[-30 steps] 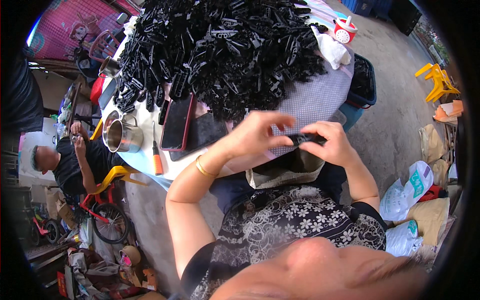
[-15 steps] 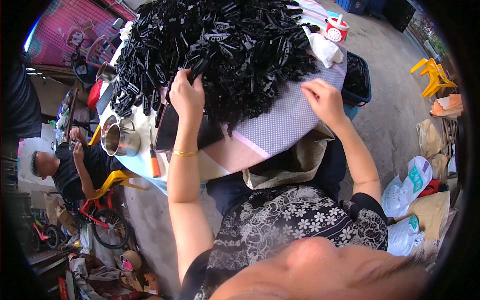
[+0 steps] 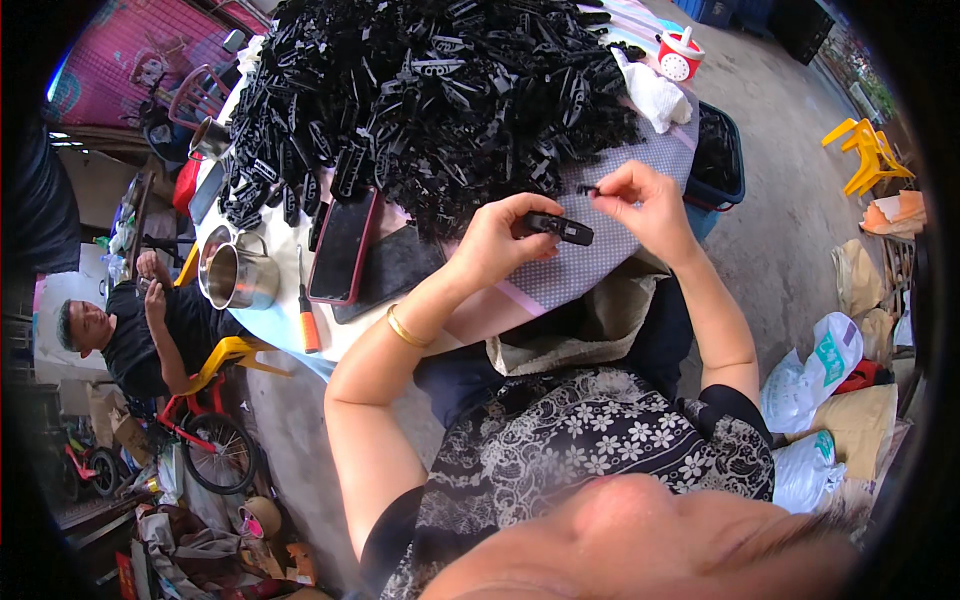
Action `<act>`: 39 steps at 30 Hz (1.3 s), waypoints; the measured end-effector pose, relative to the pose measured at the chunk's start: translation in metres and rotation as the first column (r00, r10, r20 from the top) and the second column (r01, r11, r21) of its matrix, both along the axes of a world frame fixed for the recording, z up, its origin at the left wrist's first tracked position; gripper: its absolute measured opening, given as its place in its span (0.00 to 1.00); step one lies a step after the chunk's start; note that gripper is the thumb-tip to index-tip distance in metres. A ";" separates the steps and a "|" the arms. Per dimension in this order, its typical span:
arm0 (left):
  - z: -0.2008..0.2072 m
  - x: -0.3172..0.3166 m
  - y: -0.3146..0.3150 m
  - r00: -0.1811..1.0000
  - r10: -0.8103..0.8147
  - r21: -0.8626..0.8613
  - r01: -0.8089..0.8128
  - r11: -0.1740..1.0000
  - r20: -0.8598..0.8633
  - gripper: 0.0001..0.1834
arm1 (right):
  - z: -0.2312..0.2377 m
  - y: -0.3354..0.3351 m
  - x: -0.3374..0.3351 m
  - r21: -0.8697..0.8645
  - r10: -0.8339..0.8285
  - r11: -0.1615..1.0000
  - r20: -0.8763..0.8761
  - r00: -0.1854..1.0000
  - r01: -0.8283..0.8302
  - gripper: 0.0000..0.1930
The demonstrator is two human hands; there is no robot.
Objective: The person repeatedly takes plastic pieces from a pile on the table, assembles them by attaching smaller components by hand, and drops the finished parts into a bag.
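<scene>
My left hand [image 3: 494, 243] grips a long black plastic part [image 3: 560, 228] between thumb and fingers, above the table's near side. Just to its right, my right hand [image 3: 650, 210] pinches a small black piece [image 3: 587, 190] at the fingertips; its exact kind is too small to tell. The two pieces are close together but apart. Beyond both hands a large heap of similar black plastic parts [image 3: 430, 110] covers much of the round table. A phone with a red edge [image 3: 343, 245] lies left of my left forearm, overlapping a flat dark slab [image 3: 395, 268].
Left on the table are a steel mug [image 3: 245, 275] and an orange-handled screwdriver [image 3: 309, 325]. A white cloth [image 3: 655, 95] and a red-and-white cup [image 3: 680, 58] stand far right. An open sack [image 3: 600, 335] rests at my lap. A dark bin [image 3: 722, 165] is beside the table; another person [image 3: 150, 330] sits left.
My left hand has come from the heap toward the right and nearer me, bringing a black plastic part. A small black piece now shows in my right fingertips. The phone is uncovered.
</scene>
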State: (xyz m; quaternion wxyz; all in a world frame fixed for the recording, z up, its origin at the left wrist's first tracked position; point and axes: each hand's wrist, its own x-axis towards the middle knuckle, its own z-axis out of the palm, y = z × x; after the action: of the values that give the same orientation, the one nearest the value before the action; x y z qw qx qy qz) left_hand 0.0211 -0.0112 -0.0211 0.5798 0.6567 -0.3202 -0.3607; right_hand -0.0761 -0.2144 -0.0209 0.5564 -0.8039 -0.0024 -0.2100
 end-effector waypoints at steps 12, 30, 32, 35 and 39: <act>0.001 0.000 0.001 0.985 -0.025 -0.052 0.016 0.999 -0.173 0.16 | 0.010 0.041 -0.013 -0.486 0.066 0.866 0.351 0.934 0.121 0.06; 0.011 -0.012 0.006 0.973 0.031 -0.088 -0.011 0.996 0.228 0.16 | 0.008 0.033 -0.016 -0.089 0.107 0.988 -0.212 0.971 -0.129 0.14; 0.007 -0.015 0.005 0.920 0.045 -0.154 0.017 0.988 0.389 0.16 | 0.001 0.032 -0.016 -0.104 0.110 0.987 -0.151 0.983 -0.126 0.14; 0.010 -0.015 0.005 0.909 0.037 -0.164 0.035 0.986 0.416 0.16 | 0.000 0.032 -0.023 -0.173 0.095 0.980 -0.046 0.994 -0.102 0.15; 0.021 0.010 0.012 0.922 0.163 -0.302 -0.054 0.952 0.351 0.15 | 0.026 0.011 -0.045 -0.142 0.313 0.916 -0.330 0.891 -0.375 0.14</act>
State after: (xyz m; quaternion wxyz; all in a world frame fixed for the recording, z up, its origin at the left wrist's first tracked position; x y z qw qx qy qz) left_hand 0.0309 0.0010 0.0001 0.6167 0.6390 -0.4357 -0.1467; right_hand -0.1210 -0.2029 0.0056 0.4941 -0.8653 -0.0821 0.0181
